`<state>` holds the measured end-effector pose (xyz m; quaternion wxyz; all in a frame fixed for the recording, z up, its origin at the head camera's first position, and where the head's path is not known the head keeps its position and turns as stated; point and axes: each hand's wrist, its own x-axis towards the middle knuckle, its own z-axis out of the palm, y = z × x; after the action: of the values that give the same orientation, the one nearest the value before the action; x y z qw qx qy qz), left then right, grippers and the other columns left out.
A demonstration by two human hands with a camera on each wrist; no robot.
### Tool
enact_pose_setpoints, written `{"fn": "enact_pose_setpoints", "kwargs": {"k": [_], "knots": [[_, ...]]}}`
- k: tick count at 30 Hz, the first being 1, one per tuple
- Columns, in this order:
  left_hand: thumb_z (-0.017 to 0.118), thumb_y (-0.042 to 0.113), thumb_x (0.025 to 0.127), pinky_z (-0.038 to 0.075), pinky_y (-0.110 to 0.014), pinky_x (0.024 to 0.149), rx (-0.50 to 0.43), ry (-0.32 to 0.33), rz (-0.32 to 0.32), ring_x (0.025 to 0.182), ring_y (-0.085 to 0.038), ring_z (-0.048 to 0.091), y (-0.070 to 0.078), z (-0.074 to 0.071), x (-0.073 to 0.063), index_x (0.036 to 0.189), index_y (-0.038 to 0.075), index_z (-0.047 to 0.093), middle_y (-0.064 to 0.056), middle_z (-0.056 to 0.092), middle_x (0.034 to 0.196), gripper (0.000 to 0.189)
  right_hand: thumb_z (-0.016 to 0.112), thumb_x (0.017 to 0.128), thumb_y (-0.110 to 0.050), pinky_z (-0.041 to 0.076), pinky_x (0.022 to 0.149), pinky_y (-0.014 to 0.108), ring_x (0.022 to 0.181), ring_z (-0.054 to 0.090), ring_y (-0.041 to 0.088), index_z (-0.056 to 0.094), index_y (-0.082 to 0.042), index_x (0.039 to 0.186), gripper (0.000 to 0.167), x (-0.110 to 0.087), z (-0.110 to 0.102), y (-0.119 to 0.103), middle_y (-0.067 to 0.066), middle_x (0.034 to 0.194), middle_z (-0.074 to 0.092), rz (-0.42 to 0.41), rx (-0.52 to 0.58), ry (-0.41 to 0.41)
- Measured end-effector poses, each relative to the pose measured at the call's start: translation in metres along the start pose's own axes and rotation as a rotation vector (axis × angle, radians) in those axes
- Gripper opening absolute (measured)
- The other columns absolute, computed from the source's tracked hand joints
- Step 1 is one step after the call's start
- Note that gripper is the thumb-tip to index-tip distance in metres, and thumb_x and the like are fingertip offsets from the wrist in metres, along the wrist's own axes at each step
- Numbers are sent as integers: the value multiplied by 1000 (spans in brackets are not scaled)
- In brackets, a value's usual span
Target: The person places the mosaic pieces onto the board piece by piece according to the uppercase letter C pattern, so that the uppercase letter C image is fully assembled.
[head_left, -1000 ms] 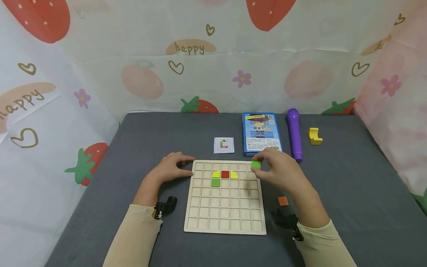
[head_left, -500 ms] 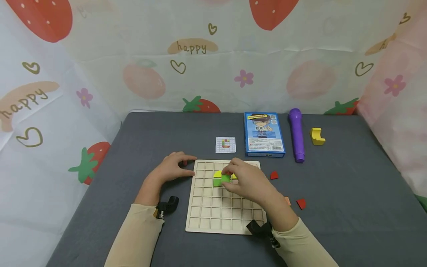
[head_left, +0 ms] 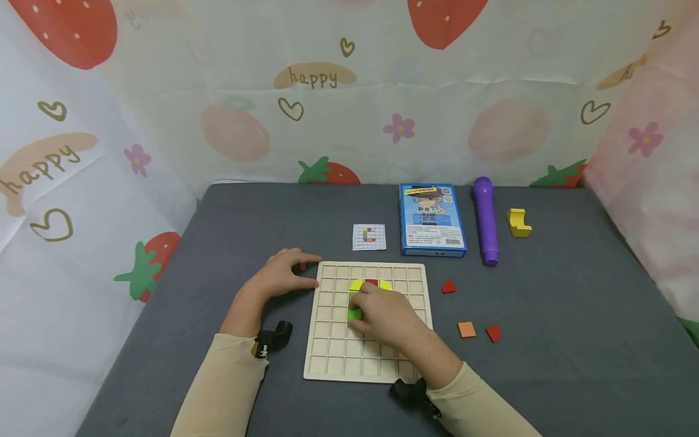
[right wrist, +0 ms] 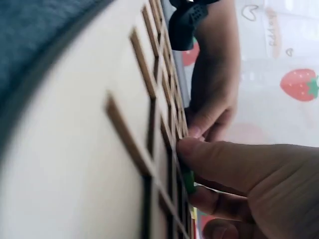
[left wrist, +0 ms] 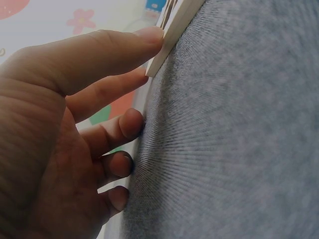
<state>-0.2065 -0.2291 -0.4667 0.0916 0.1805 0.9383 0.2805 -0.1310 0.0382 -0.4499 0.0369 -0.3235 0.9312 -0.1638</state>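
Note:
In the head view my right hand (head_left: 384, 315) pinches a green square tile (head_left: 355, 314) between thumb and fingers, at a cell of the wooden grid board (head_left: 333, 349). The right wrist view shows the green tile (right wrist: 189, 182) low at the grid ridges, under the fingertips. Just above it on the board, another green tile (head_left: 352, 296) is mostly covered by my fingers. A row of two yellow rounded tiles (head_left: 386, 284) with a red square tile (head_left: 372, 282) between them lies above that. My left hand (head_left: 281, 273) touches the board's top left corner with straight thumb and index finger.
Right of the board lie an orange square tile (head_left: 466, 329) and two red rounded tiles (head_left: 493, 332). Behind it are a printed pattern card (head_left: 369, 237), a blue box (head_left: 433, 221), a purple microphone (head_left: 485, 221) and a yellow block (head_left: 519, 223).
My right hand has carried the green tile from the board's top right corner leftward, then down to the cell below the other green tile. My left hand stays at the corner.

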Motion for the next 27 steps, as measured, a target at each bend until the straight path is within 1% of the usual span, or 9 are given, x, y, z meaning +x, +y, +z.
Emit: {"fn": "enact_pose_setpoints", "kwargs": {"k": [5, 8, 14, 19, 24, 27], "knots": [[84, 37, 85, 30, -42, 78, -2, -4, -2, 85, -20, 42, 0, 0, 0, 136, 17, 70, 0, 52, 89, 56, 85, 86, -31, 47, 58, 28, 69, 58, 7, 77, -22, 86, 13, -3, 6, -1, -9, 87, 59, 17, -4, 97], [84, 37, 85, 30, -42, 78, -3, -5, -4, 85, -20, 42, 1, 0, 0, 136, 17, 69, 0, 52, 90, 57, 86, 85, -30, 46, 56, 26, 68, 59, 6, 79, -24, 81, 10, -5, 7, -2, -10, 85, 59, 21, 5, 128], [84, 37, 85, 30, -42, 78, -3, -3, 5, 85, -20, 42, 0, 1, 0, 136, 16, 69, 0, 52, 89, 57, 86, 85, -28, 46, 56, 26, 69, 59, 7, 82, -23, 87, 7, -7, 6, -2, -9, 85, 58, 11, -2, 139], [84, 37, 85, 30, -42, 78, -4, -4, 5, 85, -20, 42, 0, 0, 1, 136, 16, 70, 0, 52, 89, 56, 86, 86, -27, 44, 54, 26, 67, 55, 7, 84, -22, 97, 13, -8, 6, 0, -8, 85, 55, -15, -5, 133], [84, 37, 85, 31, -41, 76, -3, 2, 7, 84, -20, 42, 0, 0, 1, 136, 16, 70, 0, 52, 89, 56, 86, 86, -27, 43, 53, 26, 66, 54, 7, 86, -23, 94, 9, -9, 3, 1, -9, 80, 53, -13, -13, 140], [84, 37, 85, 32, -40, 75, 2, 5, 12, 84, -19, 42, -2, 1, 2, 135, 16, 70, 0, 52, 89, 56, 85, 87, -24, 42, 52, 26, 65, 51, 7, 84, -23, 98, 12, -9, 3, 1, -8, 81, 54, -20, -10, 132]]}}
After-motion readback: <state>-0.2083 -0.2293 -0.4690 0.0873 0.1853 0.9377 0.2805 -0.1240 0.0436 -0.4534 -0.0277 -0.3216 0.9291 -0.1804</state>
